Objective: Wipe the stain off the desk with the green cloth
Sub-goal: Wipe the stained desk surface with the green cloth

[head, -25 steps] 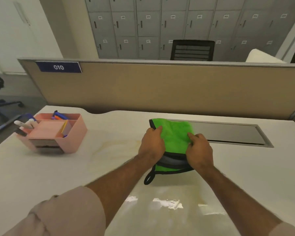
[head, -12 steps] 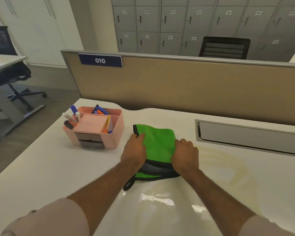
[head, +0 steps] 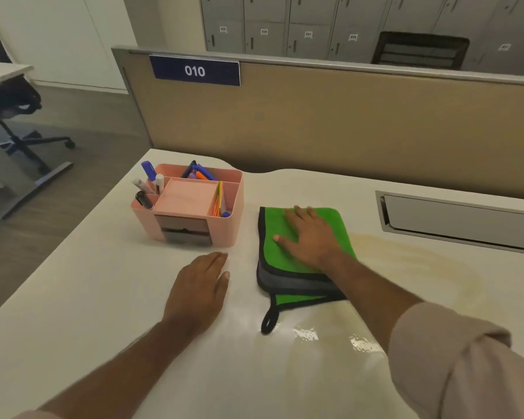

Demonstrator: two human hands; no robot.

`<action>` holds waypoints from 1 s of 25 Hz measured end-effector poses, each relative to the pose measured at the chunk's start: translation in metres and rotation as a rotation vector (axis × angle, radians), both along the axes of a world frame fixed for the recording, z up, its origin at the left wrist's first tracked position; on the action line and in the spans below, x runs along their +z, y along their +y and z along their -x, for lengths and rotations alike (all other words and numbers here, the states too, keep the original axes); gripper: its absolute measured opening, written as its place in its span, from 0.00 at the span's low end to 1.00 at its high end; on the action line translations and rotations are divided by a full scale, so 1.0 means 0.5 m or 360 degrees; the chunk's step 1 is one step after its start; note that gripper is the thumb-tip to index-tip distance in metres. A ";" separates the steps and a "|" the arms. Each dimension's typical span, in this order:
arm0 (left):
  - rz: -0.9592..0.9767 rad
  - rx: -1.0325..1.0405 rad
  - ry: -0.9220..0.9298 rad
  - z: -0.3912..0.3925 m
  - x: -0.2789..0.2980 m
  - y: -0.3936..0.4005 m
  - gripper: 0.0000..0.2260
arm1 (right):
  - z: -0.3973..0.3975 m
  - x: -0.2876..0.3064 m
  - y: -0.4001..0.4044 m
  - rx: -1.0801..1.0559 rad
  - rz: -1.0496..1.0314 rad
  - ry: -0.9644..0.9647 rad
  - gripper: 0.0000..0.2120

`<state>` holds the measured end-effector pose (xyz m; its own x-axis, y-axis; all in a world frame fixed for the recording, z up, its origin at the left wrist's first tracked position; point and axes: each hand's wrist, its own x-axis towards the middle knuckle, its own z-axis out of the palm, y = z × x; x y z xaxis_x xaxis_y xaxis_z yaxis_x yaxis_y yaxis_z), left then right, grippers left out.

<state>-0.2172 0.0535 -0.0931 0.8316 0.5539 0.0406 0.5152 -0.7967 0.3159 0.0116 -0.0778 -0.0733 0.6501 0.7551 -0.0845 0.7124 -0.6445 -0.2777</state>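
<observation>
The green cloth (head: 273,228), folded, with black trim, a grey underside and a black loop at its near corner, lies flat on the white desk (head: 103,297). My right hand (head: 307,237) presses flat on top of it, fingers spread. My left hand (head: 198,287) rests palm down on the bare desk just left of the cloth, not touching it. A faint yellowish stain (head: 421,261) smears the desk to the right of the cloth.
A pink desk organiser (head: 191,204) with pens and markers stands left of the cloth, behind my left hand. A grey cable tray lid (head: 460,219) is set in the desk at the right. A tan partition (head: 345,122) closes off the back.
My left hand let go of the cloth and came down on the desk beside it. My right hand moved from the cloth's edge onto its top. The view turned left.
</observation>
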 end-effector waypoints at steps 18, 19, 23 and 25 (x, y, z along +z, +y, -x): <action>-0.0010 -0.0037 -0.0111 0.057 -0.020 -0.010 0.24 | 0.251 -0.059 -0.071 0.0318 0.0023 -0.0280 0.40; 0.0003 -0.0077 -0.0062 0.076 -0.022 -0.018 0.24 | 0.272 -0.059 -0.084 0.0337 0.0025 -0.0277 0.40; -0.0031 -0.0273 0.0050 0.137 -0.024 -0.049 0.24 | 0.349 -0.047 -0.137 0.0394 0.0064 -0.0229 0.40; -0.0031 -0.0300 0.0035 0.147 -0.017 -0.054 0.24 | 0.386 -0.043 -0.171 0.0426 0.0062 -0.0212 0.40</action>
